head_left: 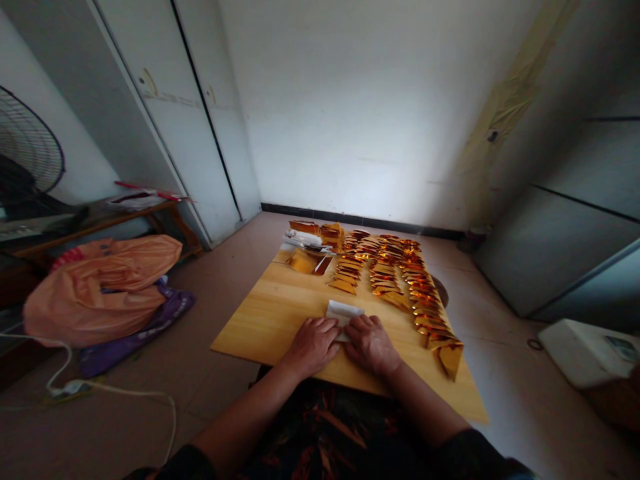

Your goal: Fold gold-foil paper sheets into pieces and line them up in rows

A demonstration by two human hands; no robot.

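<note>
Nearest to you, your left hand (314, 343) and your right hand (369, 343) lie side by side, palms down, on the near part of the wooden board (265, 320), knuckles almost touching. Both press on a pale folded sheet of paper (343, 311), whose far edge sticks out just beyond your fingertips; the fingers of each hand are curled down close together onto it, pinning it flat to the board rather than lifting it. How much of the sheet lies under your palms cannot be told. Your forearms come in from the bottom edge over a dark patterned cloth (330, 427) on your lap. Just past the sheet, to your right, rows of folded gold foil pieces (400, 273) run away from you in overlapping lines, the rightmost row curving back to the board's right edge, where the last piece (450, 357) hangs over the side. At the far left corner of the board sits a stack of flat gold sheets (306, 261) with a few white papers (303, 238) beside it. Off the board to your left, an orange plastic bag (100, 287) rests on the floor near a low wooden bench (100, 223), with a fan (27, 150) behind it.
</note>
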